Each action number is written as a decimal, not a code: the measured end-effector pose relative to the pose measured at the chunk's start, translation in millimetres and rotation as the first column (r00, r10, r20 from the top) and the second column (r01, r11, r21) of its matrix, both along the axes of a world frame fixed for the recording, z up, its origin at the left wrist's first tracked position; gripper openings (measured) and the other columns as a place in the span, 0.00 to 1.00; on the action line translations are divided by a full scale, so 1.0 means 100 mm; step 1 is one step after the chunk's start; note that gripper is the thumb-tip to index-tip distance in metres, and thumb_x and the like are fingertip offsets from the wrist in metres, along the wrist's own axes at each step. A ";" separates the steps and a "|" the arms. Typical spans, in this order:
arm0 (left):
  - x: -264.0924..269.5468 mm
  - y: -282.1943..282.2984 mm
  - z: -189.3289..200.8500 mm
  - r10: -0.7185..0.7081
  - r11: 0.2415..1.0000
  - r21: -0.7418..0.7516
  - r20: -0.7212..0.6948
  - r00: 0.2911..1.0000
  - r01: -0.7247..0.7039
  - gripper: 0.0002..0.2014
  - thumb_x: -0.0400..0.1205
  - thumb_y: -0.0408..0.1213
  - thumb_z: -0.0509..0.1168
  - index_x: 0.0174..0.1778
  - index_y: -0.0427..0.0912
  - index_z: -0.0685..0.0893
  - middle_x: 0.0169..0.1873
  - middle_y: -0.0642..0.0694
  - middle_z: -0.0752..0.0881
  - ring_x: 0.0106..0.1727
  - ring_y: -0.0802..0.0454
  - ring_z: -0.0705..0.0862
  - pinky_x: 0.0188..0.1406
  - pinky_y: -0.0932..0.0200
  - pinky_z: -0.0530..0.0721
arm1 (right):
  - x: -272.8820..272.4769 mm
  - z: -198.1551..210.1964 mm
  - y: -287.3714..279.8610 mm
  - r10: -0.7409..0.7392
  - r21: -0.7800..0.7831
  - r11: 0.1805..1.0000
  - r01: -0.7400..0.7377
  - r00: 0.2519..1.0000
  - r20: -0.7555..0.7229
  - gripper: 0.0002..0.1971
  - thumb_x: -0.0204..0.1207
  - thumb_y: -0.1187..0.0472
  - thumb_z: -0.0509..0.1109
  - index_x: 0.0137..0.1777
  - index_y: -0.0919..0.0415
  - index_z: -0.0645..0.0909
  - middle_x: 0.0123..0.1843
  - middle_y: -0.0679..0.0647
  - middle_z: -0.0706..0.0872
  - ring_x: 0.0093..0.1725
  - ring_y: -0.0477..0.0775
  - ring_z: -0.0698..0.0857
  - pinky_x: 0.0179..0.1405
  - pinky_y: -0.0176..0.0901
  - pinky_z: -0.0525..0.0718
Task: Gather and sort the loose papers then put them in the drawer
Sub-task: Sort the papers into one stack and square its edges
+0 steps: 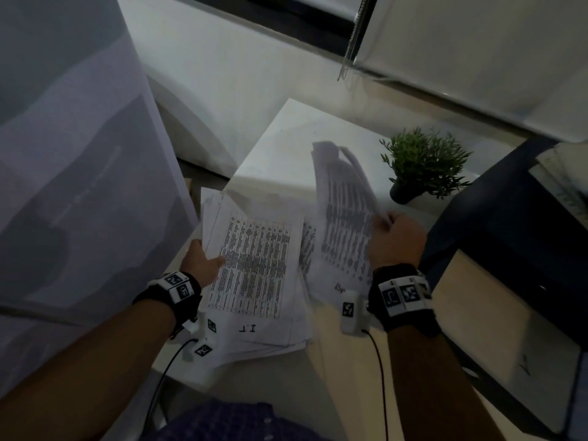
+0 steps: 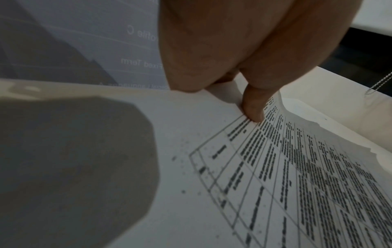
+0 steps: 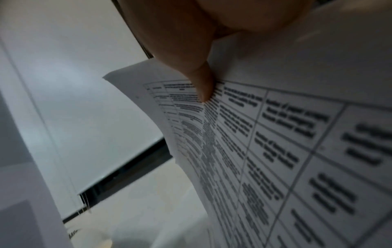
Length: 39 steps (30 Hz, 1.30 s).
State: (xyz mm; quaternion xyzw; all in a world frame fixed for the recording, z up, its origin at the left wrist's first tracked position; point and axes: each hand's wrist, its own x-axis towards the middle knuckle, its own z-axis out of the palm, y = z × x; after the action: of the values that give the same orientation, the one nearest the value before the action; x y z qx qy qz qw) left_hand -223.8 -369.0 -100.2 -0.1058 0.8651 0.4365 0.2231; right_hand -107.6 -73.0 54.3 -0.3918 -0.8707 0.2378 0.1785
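Note:
A stack of printed sheets with tables (image 1: 254, 275) lies fanned over the white desk (image 1: 286, 148), held up at its left edge. My left hand (image 1: 203, 259) grips that edge, thumb (image 2: 252, 107) pressed on the top sheet (image 2: 275, 184). My right hand (image 1: 394, 240) pinches the right edge of a single printed sheet (image 1: 343, 218), lifted and curling upward beside the stack. In the right wrist view my thumb (image 3: 203, 87) lies on that sheet (image 3: 275, 151). No drawer can be made out.
A small potted plant (image 1: 420, 163) stands at the back right of the desk. A dark box-like object (image 1: 509, 224) sits at the right. A large grey poster board (image 1: 70, 186) leans at the left. Blind cords (image 1: 350, 39) hang by the window.

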 end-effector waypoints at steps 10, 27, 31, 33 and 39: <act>-0.06 -0.01 -0.15 -0.075 0.983 0.183 0.220 0.973 0.034 0.19 0.79 0.42 0.70 0.65 0.53 0.75 0.67 0.45 0.80 0.51 0.62 0.80 0.50 0.69 0.78 | -0.20 0.21 -0.20 0.114 -0.352 0.924 -0.151 0.986 -0.122 0.12 0.73 0.52 0.77 0.43 0.62 0.85 0.37 0.54 0.87 0.39 0.52 0.86 0.31 0.36 0.77; -0.08 0.01 -0.25 -0.044 0.996 0.078 0.183 0.982 0.030 0.45 0.75 0.64 0.59 0.82 0.39 0.58 0.78 0.35 0.70 0.76 0.33 0.72 0.76 0.35 0.70 | -0.40 -1.56 -0.85 0.329 -0.528 0.841 -0.118 0.886 0.326 0.36 0.82 0.63 0.61 0.86 0.56 0.47 0.85 0.58 0.60 0.81 0.64 0.65 0.81 0.53 0.66; -0.01 0.10 -0.09 -0.005 0.998 0.060 0.132 0.991 -0.003 0.30 0.85 0.46 0.63 0.77 0.35 0.62 0.73 0.33 0.75 0.70 0.35 0.78 0.71 0.43 0.76 | -0.32 -1.60 -0.85 0.437 -0.588 0.769 -0.249 0.877 0.199 0.40 0.82 0.63 0.66 0.86 0.56 0.45 0.85 0.55 0.60 0.83 0.60 0.62 0.83 0.51 0.60; 0.02 0.08 -0.01 -0.022 0.995 0.095 0.032 0.999 0.019 0.21 0.85 0.39 0.65 0.70 0.36 0.70 0.67 0.35 0.81 0.64 0.39 0.82 0.66 0.46 0.80 | -0.26 -1.61 -0.79 0.435 -0.598 0.757 -0.263 0.886 0.161 0.42 0.80 0.61 0.69 0.86 0.57 0.46 0.83 0.53 0.63 0.82 0.57 0.64 0.82 0.49 0.61; 0.09 -0.10 0.45 -0.048 0.831 0.554 -0.031 0.998 0.057 0.19 0.82 0.32 0.69 0.69 0.39 0.79 0.60 0.42 0.89 0.62 0.41 0.88 0.62 0.39 0.86 | -0.22 -1.23 -0.60 0.273 -0.646 0.732 -0.217 0.962 -0.014 0.61 0.60 0.42 0.84 0.85 0.57 0.49 0.76 0.47 0.68 0.79 0.54 0.66 0.79 0.56 0.68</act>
State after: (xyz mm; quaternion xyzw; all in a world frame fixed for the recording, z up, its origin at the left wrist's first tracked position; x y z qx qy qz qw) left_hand -214.6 -378.8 -55.0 -0.0094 0.7059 0.6630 0.2492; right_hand -129.9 -132.8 -68.8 -0.3201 -0.7872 0.5259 -0.0350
